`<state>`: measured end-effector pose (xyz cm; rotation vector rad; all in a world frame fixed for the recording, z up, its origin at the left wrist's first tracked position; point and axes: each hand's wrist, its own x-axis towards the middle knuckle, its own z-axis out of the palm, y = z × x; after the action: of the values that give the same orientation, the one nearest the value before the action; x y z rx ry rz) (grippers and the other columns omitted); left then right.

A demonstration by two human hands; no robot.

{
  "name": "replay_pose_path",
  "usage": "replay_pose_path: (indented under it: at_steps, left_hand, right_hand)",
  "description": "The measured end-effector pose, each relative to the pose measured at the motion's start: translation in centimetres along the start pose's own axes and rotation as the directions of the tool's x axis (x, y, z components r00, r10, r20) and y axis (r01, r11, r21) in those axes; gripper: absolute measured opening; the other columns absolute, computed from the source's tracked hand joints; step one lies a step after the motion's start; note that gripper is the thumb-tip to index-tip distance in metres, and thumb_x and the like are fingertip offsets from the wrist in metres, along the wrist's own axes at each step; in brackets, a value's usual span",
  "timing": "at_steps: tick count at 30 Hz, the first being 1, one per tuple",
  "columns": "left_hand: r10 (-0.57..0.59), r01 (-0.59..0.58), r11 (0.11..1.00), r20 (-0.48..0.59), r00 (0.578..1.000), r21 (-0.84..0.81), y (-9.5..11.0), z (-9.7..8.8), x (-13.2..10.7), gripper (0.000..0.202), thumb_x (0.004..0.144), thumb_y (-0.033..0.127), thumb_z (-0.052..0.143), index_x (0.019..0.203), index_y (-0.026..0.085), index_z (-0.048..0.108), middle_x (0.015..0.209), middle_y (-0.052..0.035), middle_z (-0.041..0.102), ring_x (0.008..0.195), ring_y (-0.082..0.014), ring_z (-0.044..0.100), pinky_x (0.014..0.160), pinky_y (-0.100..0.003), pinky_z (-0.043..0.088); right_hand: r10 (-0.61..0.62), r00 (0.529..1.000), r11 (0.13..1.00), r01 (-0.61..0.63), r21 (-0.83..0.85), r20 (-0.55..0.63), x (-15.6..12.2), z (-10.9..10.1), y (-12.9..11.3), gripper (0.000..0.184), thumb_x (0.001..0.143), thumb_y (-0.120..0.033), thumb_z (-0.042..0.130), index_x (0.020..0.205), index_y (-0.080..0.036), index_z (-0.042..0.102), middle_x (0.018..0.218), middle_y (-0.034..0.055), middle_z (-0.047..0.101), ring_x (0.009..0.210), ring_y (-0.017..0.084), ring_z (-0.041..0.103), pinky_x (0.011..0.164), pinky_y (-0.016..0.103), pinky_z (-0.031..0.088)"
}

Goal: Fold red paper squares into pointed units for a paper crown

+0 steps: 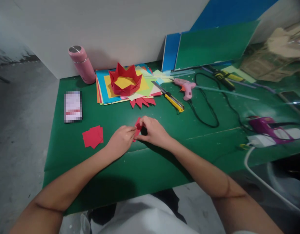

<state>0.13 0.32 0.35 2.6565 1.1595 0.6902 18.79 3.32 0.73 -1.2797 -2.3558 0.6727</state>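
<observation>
Between my two hands, near the middle of the green table, is a small piece of red paper (pixel 138 125), partly covered by my fingers. My left hand (pixel 123 138) is closed with its fingertips on the paper's left edge. From the right, my right hand (pixel 153 131) pinches the same paper between thumb and fingers. Left of my left hand lies a loose stack of red paper squares (pixel 93 136). Beyond my hands, several pointed red folded pieces (pixel 143 102) lie by a pile of coloured paper (pixel 101 87), which bears a red folded paper ring (pixel 127 89) with upright points.
A pink bottle (pixel 82 65) and a phone-like object (pixel 73 106) stand and lie at left. Beyond my right hand are a yellow utility knife (pixel 173 101), a pink glue gun (pixel 186 87) with its black cable, and pliers (pixel 223 78). A power strip (pixel 262 140) lies far right.
</observation>
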Motion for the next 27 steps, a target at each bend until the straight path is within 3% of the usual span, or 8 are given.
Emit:
replay_pose_path:
  at_steps: [6,11,15,17,19,23,27]
  left_hand:
    - [0.001,-0.001,1.000,0.029,1.000,0.014,0.1,-0.1,-0.1,0.021,0.089,0.008,0.050,0.095,0.012,0.070,0.107,-0.0113,0.071,0.093,-0.0197,0.067,0.083,-0.035,0.054]
    - [0.008,-0.009,0.999,-0.002,1.000,-0.032,-0.2,0.2,-0.3,0.021,0.089,0.007,0.050,0.096,0.011,0.070,0.105,-0.0122,0.071,0.093,-0.0200,0.067,0.083,-0.037,0.055]
    - [-0.018,0.012,0.993,-0.058,0.998,-0.115,-0.4,0.5,-0.5,0.021,0.090,0.009,0.049,0.098,0.012,0.069,0.106,-0.0122,0.071,0.092,-0.0203,0.068,0.084,-0.039,0.055]
    - [-0.081,0.061,0.978,-0.095,0.992,-0.198,-0.5,0.6,-0.5,0.020,0.090,0.011,0.051,0.100,0.014,0.069,0.107,-0.0106,0.070,0.097,-0.0203,0.067,0.087,-0.040,0.055]
    - [-0.185,0.145,0.945,-0.112,0.976,-0.295,-0.7,0.5,-0.4,0.020,0.090,0.014,0.053,0.103,0.017,0.067,0.110,-0.0091,0.069,0.100,-0.0191,0.066,0.085,-0.037,0.056]
    - [-0.351,0.277,0.859,-0.102,0.931,-0.432,-1.1,0.3,-0.1,0.020,0.087,0.017,0.058,0.106,0.017,0.065,0.109,-0.0079,0.066,0.075,-0.0111,0.065,0.068,-0.026,0.056]
    - [-0.406,0.300,0.795,-0.095,0.909,-0.528,-1.4,0.2,0.0,0.015,0.085,0.023,0.063,0.099,0.017,0.067,0.102,-0.0056,0.066,0.068,-0.0085,0.061,0.064,-0.022,0.054]
  right_hand:
    - [0.165,0.964,0.985,-0.171,-0.010,-0.208,0.9,-0.9,2.8,0.035,0.075,-0.031,0.068,0.081,-0.023,0.035,0.073,-0.0005,0.049,0.063,0.015,0.044,0.057,0.026,0.029]
    - [0.182,0.952,0.983,-0.186,0.010,-0.245,1.3,-0.9,3.7,0.023,0.077,-0.025,0.061,0.083,-0.022,0.039,0.065,-0.0029,0.045,0.059,0.015,0.044,0.056,0.027,0.030]
    - [0.036,0.956,0.999,-0.029,0.027,-0.292,1.1,-1.1,3.4,0.007,0.085,-0.022,0.051,0.091,-0.021,0.051,0.072,0.0021,0.055,0.068,0.019,0.053,0.066,0.031,0.040]
    - [-0.114,0.954,0.991,0.127,0.032,-0.279,0.9,-1.4,3.0,0.018,0.090,-0.026,0.048,0.105,-0.021,0.056,0.090,0.0066,0.065,0.085,0.021,0.058,0.082,0.037,0.043]
    - [-0.254,0.955,0.965,0.261,0.027,-0.154,0.8,-1.5,2.5,0.032,0.091,-0.033,0.051,0.122,-0.024,0.054,0.113,0.0077,0.066,0.106,0.023,0.057,0.095,0.041,0.039]
    - [-0.305,0.952,0.951,0.306,-0.031,0.035,0.7,-1.3,2.1,0.046,0.088,-0.040,0.060,0.130,-0.026,0.053,0.124,0.0078,0.064,0.119,0.026,0.051,0.099,0.044,0.032]
    - [-0.307,0.952,0.949,0.305,-0.086,-0.017,0.7,-1.1,2.2,0.040,0.087,-0.038,0.063,0.125,-0.025,0.058,0.122,0.0078,0.066,0.117,0.025,0.054,0.099,0.043,0.031]
